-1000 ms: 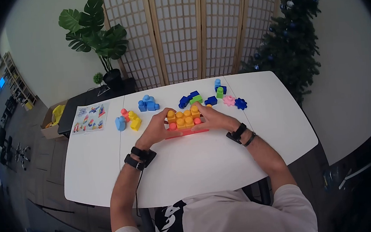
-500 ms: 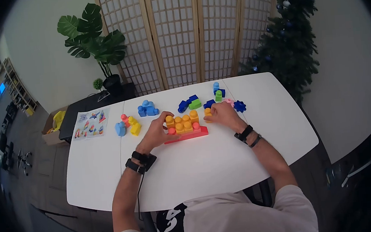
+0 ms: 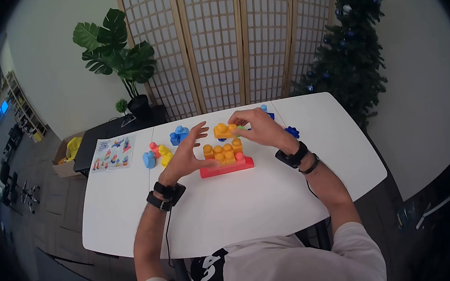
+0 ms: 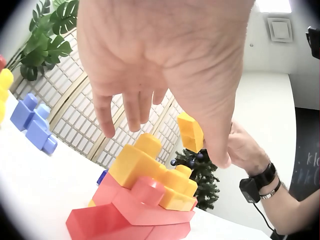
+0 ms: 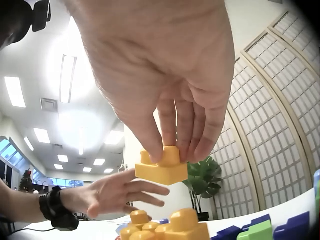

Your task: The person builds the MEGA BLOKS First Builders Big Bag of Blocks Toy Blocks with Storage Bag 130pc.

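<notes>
On the table stands a block build: a long red base [image 3: 227, 168] with yellow-orange bricks [image 3: 218, 154] and a red brick stud [image 3: 239, 156] on top. Above and behind it, my right hand [image 3: 261, 128] pinches a yellow-orange toy brick [image 3: 225, 131] by its studs. The right wrist view shows this brick [image 5: 161, 173] held clear above the build, between thumb and fingertips. My left hand [image 3: 185, 157] hovers at the build's left side, fingers spread and holding nothing. In the left wrist view its palm [image 4: 165, 55] is over the red and yellow bricks.
Light blue bricks [image 3: 178, 136] lie at the back left, with yellow bricks [image 3: 165, 155] and another light blue piece [image 3: 149, 159] nearer. A dark blue gear [image 3: 292, 132] is at the right. A printed picture sheet [image 3: 112, 153] lies at the left edge.
My right hand left the build, took a yellow-orange brick from the right of it and lifted it back over the build. My left hand has let go of the build and spread its fingers.
</notes>
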`<state>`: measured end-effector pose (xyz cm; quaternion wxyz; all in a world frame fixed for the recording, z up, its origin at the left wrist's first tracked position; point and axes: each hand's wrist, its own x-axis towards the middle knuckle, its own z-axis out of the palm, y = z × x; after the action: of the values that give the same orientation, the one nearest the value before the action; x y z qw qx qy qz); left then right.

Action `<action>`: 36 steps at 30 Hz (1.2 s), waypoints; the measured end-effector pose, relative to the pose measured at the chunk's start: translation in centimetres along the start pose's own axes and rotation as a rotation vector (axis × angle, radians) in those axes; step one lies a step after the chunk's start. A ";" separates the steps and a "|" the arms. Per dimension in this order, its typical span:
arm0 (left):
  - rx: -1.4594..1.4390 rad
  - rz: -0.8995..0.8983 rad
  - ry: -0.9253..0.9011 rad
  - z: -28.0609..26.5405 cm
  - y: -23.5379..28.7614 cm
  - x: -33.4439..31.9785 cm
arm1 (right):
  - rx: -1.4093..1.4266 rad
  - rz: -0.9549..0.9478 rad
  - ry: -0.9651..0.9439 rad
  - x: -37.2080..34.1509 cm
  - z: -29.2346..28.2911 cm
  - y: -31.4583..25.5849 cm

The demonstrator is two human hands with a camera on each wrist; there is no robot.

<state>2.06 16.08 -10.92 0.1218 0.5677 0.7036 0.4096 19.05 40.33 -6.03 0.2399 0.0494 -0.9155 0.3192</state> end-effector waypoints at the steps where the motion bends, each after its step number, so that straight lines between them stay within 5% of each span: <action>1: -0.022 0.032 0.025 0.1 0.3 0.0 | -0.042 -0.011 -0.069 0.1 0.7 -0.3; 8: 0.286 0.164 -0.075 1.9 0.4 -1.7 | -0.238 -0.090 -0.119 -1.5 5.9 3.2; 36: 0.323 0.228 0.040 3.7 -0.1 -1.4 | -0.259 -0.099 -0.147 -4.4 6.2 1.5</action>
<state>4.79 16.45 -13.81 -0.0320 0.6477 0.6936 0.3137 20.06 37.51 -13.18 0.1921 0.0864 -0.9605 0.1819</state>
